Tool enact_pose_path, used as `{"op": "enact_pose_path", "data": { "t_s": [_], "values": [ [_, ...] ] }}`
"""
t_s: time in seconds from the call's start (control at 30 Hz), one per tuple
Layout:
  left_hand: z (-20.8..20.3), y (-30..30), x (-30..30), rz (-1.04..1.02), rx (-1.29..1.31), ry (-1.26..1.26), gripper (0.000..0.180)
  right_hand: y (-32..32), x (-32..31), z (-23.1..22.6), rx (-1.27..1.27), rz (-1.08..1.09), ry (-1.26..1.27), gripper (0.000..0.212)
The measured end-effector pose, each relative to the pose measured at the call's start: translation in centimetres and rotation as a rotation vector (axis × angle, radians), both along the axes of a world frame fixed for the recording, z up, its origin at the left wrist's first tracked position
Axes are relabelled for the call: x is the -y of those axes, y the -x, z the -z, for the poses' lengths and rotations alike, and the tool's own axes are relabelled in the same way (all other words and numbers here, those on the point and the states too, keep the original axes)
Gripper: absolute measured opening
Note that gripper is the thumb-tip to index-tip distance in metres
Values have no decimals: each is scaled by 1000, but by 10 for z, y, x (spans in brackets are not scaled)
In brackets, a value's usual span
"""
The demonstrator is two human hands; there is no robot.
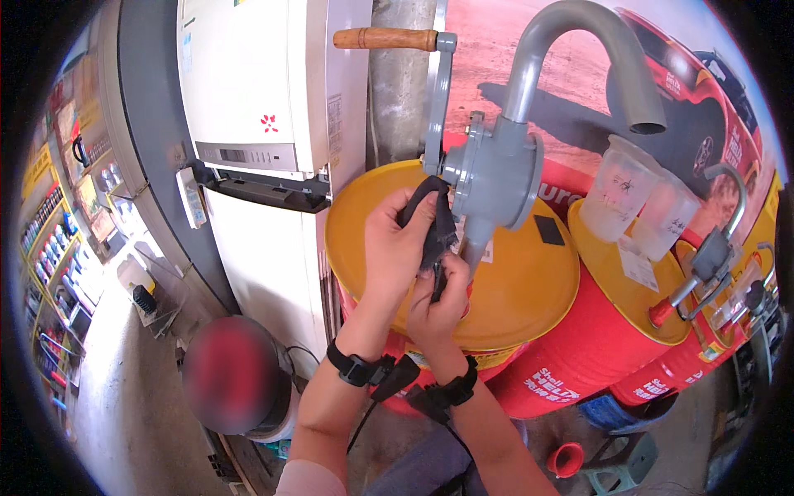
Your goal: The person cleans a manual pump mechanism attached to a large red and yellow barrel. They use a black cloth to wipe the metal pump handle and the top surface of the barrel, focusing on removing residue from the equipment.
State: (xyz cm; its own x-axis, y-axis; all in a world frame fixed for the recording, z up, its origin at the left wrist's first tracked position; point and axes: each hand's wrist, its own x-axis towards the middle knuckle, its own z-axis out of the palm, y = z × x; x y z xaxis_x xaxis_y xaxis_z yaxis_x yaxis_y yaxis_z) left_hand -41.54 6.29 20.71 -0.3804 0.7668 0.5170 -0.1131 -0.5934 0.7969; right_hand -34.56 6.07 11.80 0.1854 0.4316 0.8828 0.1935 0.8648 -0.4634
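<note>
Pinching dark cloth [440, 227] beside the grey pump [500, 178] — my left hand [395, 241] clamped on its fold, my right hand [438, 307] on its lower end; cloth seemingly gathered already, wooden handle [385, 39] untouched.

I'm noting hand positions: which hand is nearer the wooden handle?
Left. The left hand is below the wooden handle, holding black cloth; the right hand is lower still and further right, so farther away.
</note>
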Motion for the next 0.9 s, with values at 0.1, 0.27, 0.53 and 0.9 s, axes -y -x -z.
{"op": "enact_pose_path", "data": {
  "t_s": [0.1, 0.27, 0.53, 0.9],
  "values": [
    [1, -4, 4, -224, -162, -170, 32, -2, 2, 0, 26, 14, 4, 34],
    [-1, -4, 19, -442, -537, -359, 58, -5, 4, -5, 41, -34, 36, 44],
    [-14, 36, 21, -620, -583, -425, 24, -4, 10, -18, 47, -81, -90, 35],
    [-33, 78, 33, -4, -20, -3, 20, -8, 15, -15, 165, -101, -311, 32]
  ]
}}
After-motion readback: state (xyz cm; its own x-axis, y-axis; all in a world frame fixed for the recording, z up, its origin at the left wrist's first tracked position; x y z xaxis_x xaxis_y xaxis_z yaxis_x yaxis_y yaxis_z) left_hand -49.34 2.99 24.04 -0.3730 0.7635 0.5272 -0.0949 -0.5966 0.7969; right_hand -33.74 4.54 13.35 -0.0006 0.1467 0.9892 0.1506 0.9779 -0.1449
